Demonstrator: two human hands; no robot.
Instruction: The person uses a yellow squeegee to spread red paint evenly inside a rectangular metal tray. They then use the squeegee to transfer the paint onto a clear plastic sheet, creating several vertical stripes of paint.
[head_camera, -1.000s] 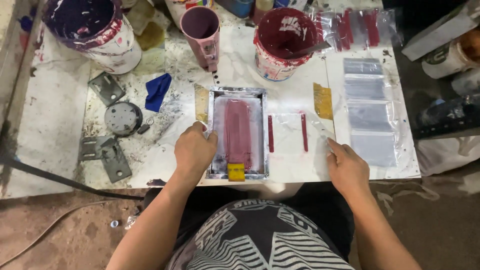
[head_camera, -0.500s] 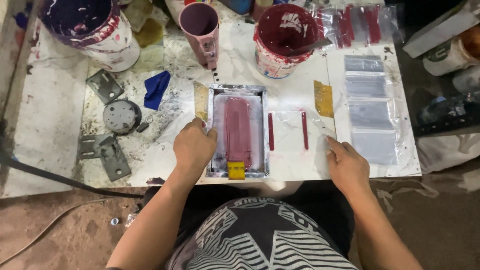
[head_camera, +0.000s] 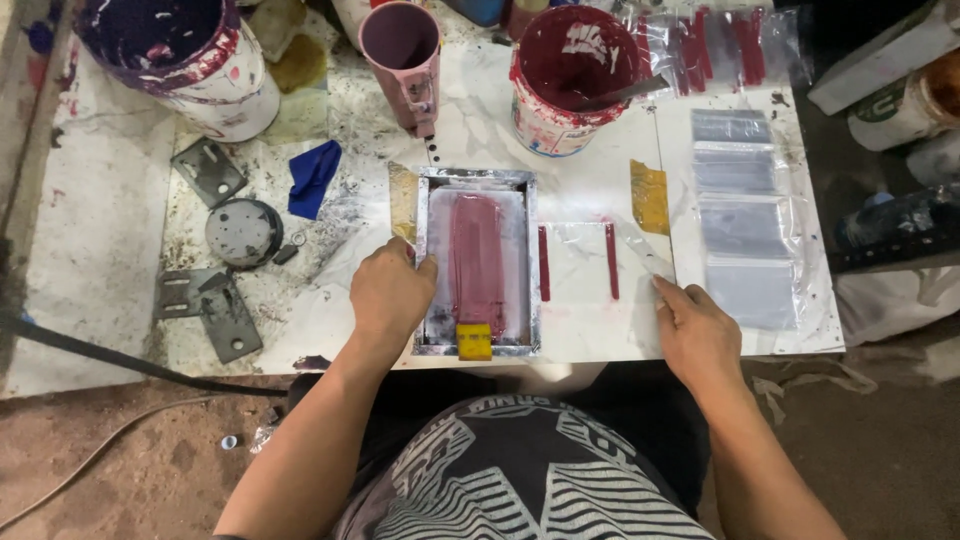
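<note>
Left grip (head_camera: 390, 295) clamped on screen frame (head_camera: 477, 263) edge, long axis pointing away; right grip (head_camera: 697, 330) flat on table (head_camera: 590, 330).

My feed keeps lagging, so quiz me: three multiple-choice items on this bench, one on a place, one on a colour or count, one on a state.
1. Where does the left hand rest?
A. on the left edge of the metal frame
B. on the pink mug
C. on the blue rag

2. How many red stripes does the clear sheet right of the frame show?
A. one
B. two
C. four

3. How is the red paint can?
A. lidded
B. tipped over
C. open, with a stirrer in it

Answers:
1 A, the fingers lie on the frame's left rim.
2 B, one stripe shows at each side of the sheet.
3 C, the can stands upright, lidless, with a stick leaning out over its rim.
</note>
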